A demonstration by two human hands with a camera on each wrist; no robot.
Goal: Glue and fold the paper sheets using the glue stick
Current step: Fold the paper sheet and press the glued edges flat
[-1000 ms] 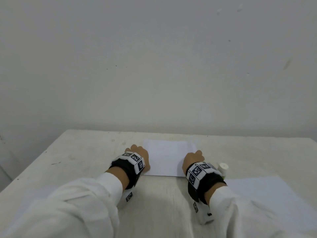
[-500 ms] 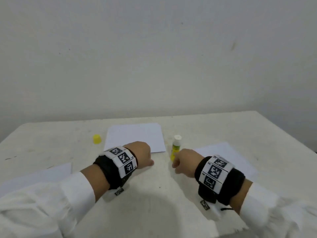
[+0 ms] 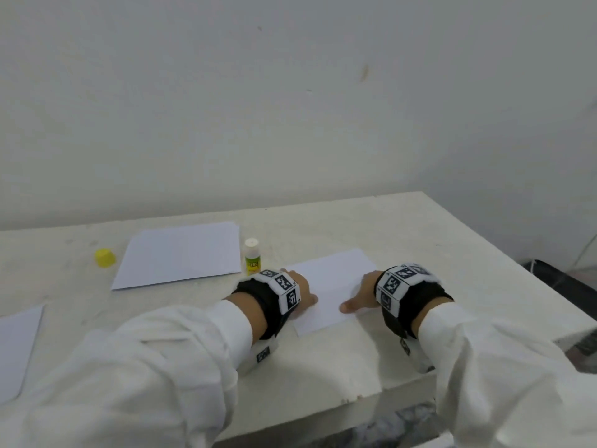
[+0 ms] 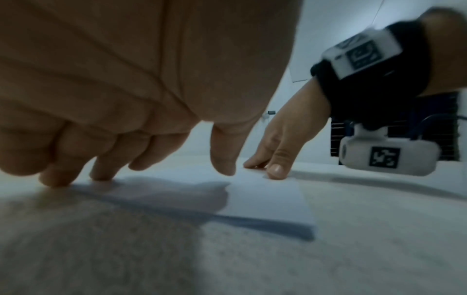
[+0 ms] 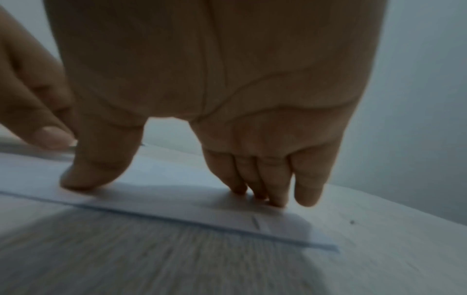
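We see two hands on a white sheet (image 3: 326,286) lying flat near the front right of a pale surface (image 3: 420,240). Our left hand (image 3: 302,291) presses its fingertips (image 4: 54,179) on the sheet's left side; our right hand (image 3: 361,294) presses thumb and fingertips (image 5: 272,197) on its right side. Neither grip closes around anything: the fingers are spread and fairly straight. A glue stick (image 3: 252,257) stands upright, uncapped, just behind the left hand. Its yellow cap (image 3: 105,257) lies well to the left, with a second sheet (image 3: 181,253) between them. A third sheet (image 3: 16,347) sits at the far left edge.
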